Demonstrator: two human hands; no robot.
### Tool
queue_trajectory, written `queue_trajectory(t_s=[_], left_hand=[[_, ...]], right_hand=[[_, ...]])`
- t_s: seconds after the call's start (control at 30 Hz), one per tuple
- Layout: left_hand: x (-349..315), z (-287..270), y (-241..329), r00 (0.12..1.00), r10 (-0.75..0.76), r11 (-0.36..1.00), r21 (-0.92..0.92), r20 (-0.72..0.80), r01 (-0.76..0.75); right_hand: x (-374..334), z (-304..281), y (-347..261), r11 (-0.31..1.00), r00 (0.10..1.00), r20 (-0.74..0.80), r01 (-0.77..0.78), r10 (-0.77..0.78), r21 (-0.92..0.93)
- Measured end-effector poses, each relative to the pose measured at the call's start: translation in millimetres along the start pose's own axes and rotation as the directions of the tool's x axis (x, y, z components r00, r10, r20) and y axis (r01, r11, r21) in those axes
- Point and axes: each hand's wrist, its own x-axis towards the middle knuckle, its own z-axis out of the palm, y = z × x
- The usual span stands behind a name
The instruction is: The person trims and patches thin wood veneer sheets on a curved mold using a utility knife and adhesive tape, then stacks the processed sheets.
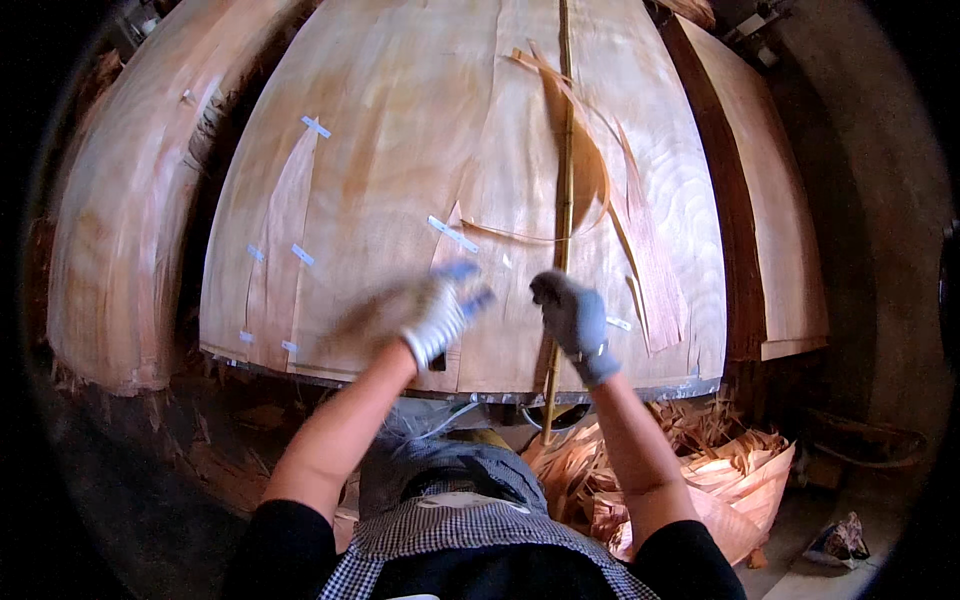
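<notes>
A broad sheet of pale wood veneer (400, 170) lies in front of me, with several short pieces of light blue tape (452, 234) along its seams and patches. My left hand (435, 320), in a white glove with blue fingertips, is a little blurred over the sheet; its fingers are apart and hold nothing I can see. To its right, my right hand (580, 325) wears a grey glove and is closed beside a thin bamboo stick (567, 180). Whatever its dark fingertips pinch, if anything, is hidden. The stick runs lengthwise across the sheet and past its near edge.
Loose veneer strips (645, 270) and a curled offcut (580, 150) lie around the stick. Other veneer stacks stand at the left (130, 230) and right (765, 190), across dark gaps. Below the near edge is a heap of veneer scraps (720, 480).
</notes>
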Motion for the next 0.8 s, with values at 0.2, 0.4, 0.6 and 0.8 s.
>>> queue_trajectory(t_s=[0.2,0.4,0.6,0.8], left_hand=[[-80,54,26,0.983,-0.082,0.989,-0.138,-0.166,0.06],[-123,6,92,0.932,0.224,0.965,0.202,-0.284,-0.17],[-164,-15,114,0.899,0.437,0.669,0.655,0.036,-0.351],[-203,-7,145,0.848,0.52,0.653,0.595,0.098,-0.469]], right_hand=[[-66,-6,-39,0.793,0.966,0.097,0.251,-0.238,-0.555],[-104,-26,-22,0.897,0.908,0.389,0.293,-0.153,-0.331],[-94,-58,-61,0.934,0.825,0.517,0.335,-0.228,-0.121],[-90,-18,-130,0.383,0.683,0.614,-0.485,-0.396,0.786]])
